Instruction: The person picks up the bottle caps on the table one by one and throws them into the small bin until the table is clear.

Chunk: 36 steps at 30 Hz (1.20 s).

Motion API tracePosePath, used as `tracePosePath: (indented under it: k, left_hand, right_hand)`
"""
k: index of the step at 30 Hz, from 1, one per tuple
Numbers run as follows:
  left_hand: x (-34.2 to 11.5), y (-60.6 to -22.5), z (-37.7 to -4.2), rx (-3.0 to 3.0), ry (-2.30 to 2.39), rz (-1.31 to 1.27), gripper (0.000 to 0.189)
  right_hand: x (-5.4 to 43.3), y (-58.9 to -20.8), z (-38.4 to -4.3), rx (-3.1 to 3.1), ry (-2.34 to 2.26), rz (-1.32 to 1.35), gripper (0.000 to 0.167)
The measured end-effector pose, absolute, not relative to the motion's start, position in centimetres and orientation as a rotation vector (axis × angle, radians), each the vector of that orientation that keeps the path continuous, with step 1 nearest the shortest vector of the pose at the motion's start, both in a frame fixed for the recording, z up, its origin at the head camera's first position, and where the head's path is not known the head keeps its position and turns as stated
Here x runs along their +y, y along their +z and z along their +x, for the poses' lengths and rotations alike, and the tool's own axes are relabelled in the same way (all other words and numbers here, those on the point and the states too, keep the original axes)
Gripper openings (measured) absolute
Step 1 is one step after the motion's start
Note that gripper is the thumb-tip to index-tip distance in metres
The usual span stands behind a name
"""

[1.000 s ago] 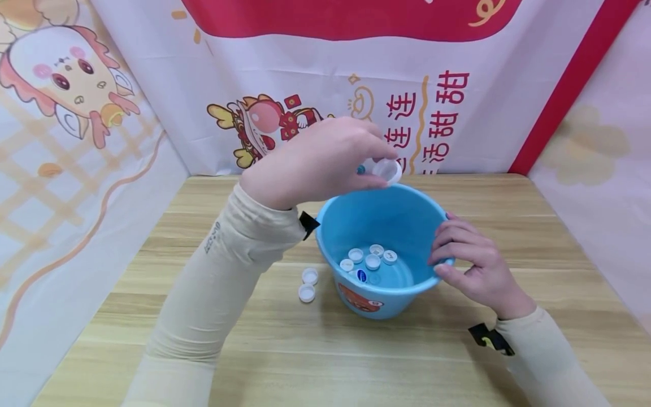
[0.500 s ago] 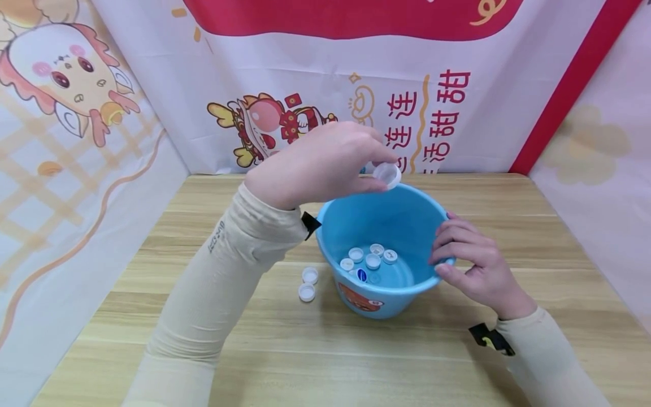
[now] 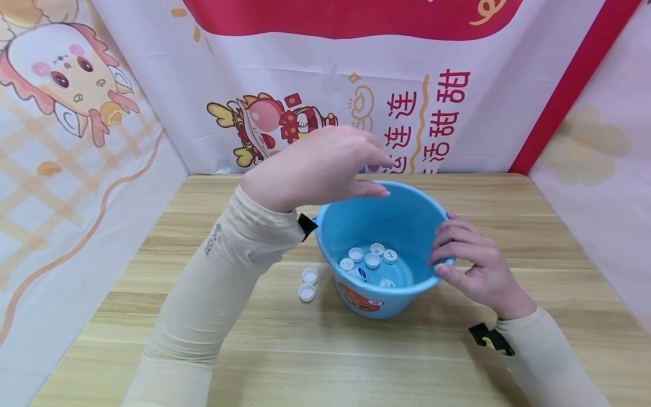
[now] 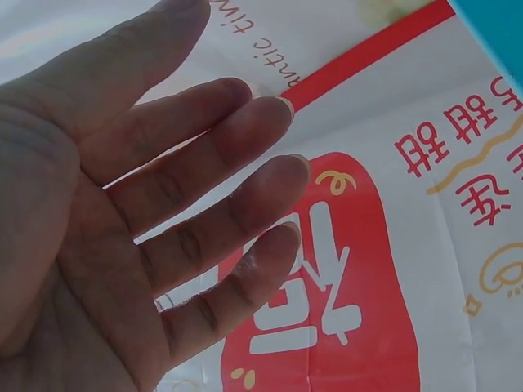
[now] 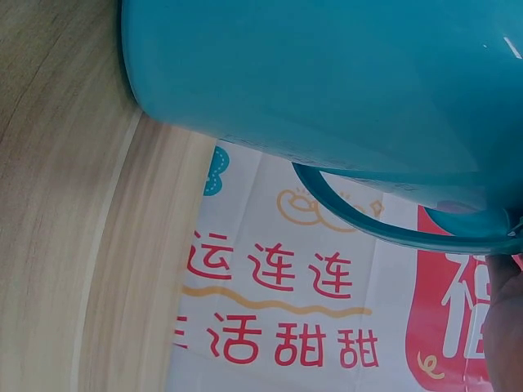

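A light-blue bucket (image 3: 386, 217) stands on the table with several white bottle caps (image 3: 372, 260) on its floor. One cap there (image 3: 361, 273) shows a blue oval mark. My left hand (image 3: 325, 167) is held over the bucket's far left rim, thumb and fingers spread apart. In the left wrist view, that hand (image 4: 155, 196) has nothing in it. With its fingers over the rim and thumb outside, my right hand (image 3: 470, 260) grips the bucket's right side. Two white caps (image 3: 309, 276) (image 3: 307, 292) lie hollow side up on the table, left of the bucket.
The wood-grain table (image 3: 285, 350) ends at a printed cloth backdrop (image 3: 315, 62), with cloth walls at both sides. A curved blue handle (image 5: 351, 214) sticks out from the bucket in the right wrist view.
My left hand has let go of the white cap it held over the bucket, and its fingers have spread. Another white cap now shows at the bucket's bottom near the front. The right hand stays put.
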<state>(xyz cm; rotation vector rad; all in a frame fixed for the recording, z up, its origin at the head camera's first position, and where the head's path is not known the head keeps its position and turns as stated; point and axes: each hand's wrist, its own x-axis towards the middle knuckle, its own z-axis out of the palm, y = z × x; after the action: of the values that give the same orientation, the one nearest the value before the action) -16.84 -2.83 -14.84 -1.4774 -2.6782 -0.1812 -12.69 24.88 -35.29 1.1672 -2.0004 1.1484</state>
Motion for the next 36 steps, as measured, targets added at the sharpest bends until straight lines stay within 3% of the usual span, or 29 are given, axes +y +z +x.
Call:
tracePosePath:
  k: [9, 21, 36]
  left_hand:
    - [-5.6, -16.1, -17.1, -2.731, -0.224, -1.393, 0.044]
    - [-14.3, -23.0, -20.2, -2.928, -0.520, -1.058, 0.035]
    - [-13.9, -35.7, -20.9, -3.207, -0.480, -1.361, 0.039]
  right_hand:
    - [24.8, -35.3, -12.7, -2.001, 1.150, 1.164, 0.035]
    - [24.9, -35.3, -12.8, -2.006, 1.152, 1.160, 0.034]
    - [24.9, -35.3, -12.7, -2.015, 1.150, 1.154, 0.035]
